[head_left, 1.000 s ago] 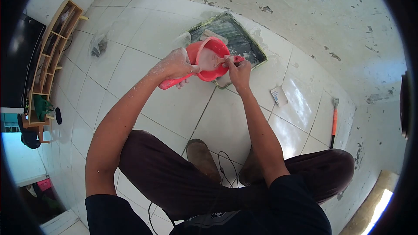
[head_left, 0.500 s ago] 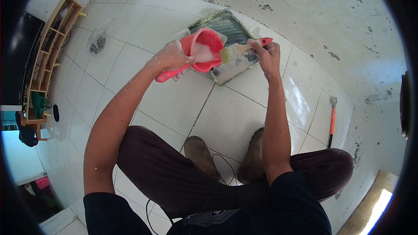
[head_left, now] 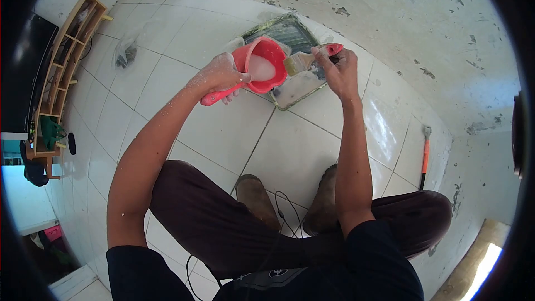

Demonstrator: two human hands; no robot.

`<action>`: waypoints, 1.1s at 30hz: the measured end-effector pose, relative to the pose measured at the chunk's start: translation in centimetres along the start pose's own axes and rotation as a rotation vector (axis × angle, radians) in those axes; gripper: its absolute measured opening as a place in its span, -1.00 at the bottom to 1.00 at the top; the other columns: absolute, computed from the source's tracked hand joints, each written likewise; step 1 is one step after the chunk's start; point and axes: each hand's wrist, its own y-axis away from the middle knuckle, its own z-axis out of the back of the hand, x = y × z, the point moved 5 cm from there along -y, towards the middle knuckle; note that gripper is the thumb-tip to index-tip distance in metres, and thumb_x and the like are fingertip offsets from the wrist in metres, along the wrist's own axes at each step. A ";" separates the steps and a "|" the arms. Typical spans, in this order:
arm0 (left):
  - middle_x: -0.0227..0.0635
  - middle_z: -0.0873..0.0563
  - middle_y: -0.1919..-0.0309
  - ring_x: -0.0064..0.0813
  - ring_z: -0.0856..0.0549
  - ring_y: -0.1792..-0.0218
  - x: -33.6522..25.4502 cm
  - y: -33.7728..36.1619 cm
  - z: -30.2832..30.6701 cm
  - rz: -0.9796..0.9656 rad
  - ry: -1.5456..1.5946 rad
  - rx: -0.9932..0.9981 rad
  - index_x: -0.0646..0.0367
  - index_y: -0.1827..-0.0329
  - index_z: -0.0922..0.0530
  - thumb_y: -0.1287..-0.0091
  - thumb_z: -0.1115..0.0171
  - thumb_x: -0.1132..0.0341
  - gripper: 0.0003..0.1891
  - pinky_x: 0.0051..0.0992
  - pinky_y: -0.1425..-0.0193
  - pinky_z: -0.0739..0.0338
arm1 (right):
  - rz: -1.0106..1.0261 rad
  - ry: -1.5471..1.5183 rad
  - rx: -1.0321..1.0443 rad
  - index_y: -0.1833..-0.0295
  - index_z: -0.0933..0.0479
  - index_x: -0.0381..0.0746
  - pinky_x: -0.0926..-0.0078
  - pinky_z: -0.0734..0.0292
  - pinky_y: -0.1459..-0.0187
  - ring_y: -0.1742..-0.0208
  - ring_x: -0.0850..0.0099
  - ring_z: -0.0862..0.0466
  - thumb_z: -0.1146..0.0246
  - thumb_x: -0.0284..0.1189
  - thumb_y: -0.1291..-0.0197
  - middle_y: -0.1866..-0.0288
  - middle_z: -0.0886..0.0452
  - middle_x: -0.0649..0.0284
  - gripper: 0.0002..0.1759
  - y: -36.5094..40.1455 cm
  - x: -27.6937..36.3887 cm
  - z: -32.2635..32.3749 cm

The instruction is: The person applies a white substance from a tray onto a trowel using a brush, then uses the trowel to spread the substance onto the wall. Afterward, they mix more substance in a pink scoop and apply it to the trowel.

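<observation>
My left hand (head_left: pixel 223 73), dusted white, is closed round the side and handle of a red plastic dipper (head_left: pixel 241 57). The dipper tilts to the right, with milky white liquid (head_left: pixel 261 69) pooled inside. In my right hand (head_left: pixel 341 72) is a paintbrush (head_left: pixel 305 62), pinched near its red-tipped handle. Its yellowish bristles point left, right at the dipper's rim. Beneath both lies a dark paint tray (head_left: pixel 284 29) on the floor, its lower part smeared with pale paint and partly hidden by the dipper and brush.
A hammer (head_left: pixel 426 153) with an orange and black handle lies on the tiled floor (head_left: pixel 217 128) at right. Peeling wall (head_left: pixel 356 0) rises behind the tray. A clear plastic bag (head_left: pixel 126 53) and a wooden shelf (head_left: pixel 67 50) are at left. A cable (head_left: pixel 285 212) runs between my boots (head_left: pixel 256 200).
The brush has shifted slightly right and its bristles tilt a little differently at the dipper's mouth. My left hand and the dipper stay nearly still.
</observation>
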 end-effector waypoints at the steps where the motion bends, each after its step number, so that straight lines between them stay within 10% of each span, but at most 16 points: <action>1: -0.21 -0.68 0.63 -0.46 -0.67 0.70 0.0 -0.1 -0.1 -0.004 0.006 0.003 0.46 0.39 -0.66 -0.30 -0.35 0.28 -0.69 -0.44 0.63 -0.61 | -0.036 -0.015 -0.023 0.42 -0.63 -0.37 0.43 -0.38 0.44 0.55 0.54 -0.44 -0.40 -0.33 -0.29 0.60 -0.58 0.25 -0.67 0.0 -0.7 -0.5; 10: -0.24 -0.67 0.63 -0.47 -0.66 0.69 -1.0 0.1 -1.1 -0.013 -0.031 0.045 0.41 0.44 -0.65 -0.27 -0.32 0.28 -0.71 -0.44 0.61 -0.62 | -0.137 -0.044 -0.110 0.33 -0.74 -0.33 0.52 -0.48 0.40 0.49 0.57 -0.63 -0.40 -0.34 -0.32 0.45 -0.77 0.26 -0.74 3.6 -7.3 -8.1; 15: -0.23 -0.68 0.63 -0.47 -0.66 0.70 -0.8 -0.1 -1.0 -0.039 -0.049 0.039 0.40 0.47 -0.65 -0.27 -0.32 0.28 -0.70 -0.43 0.61 -0.62 | -0.529 -0.463 -0.209 0.33 -0.74 -0.28 0.65 -0.25 0.53 0.58 0.70 -0.48 -0.41 -0.38 -0.28 0.49 -0.74 0.30 -0.80 3.5 -9.2 -6.4; 33: -0.20 -0.68 0.64 -0.46 -0.67 0.72 -0.6 0.7 0.2 -0.019 0.027 -0.011 0.50 0.39 -0.66 -0.31 -0.37 0.26 -0.65 -0.45 0.67 -0.59 | -0.085 0.096 -0.033 0.48 -0.61 -0.41 0.40 -0.38 0.46 0.57 0.52 -0.42 -0.44 -0.32 -0.22 0.64 -0.56 0.23 -0.63 -0.1 1.0 2.4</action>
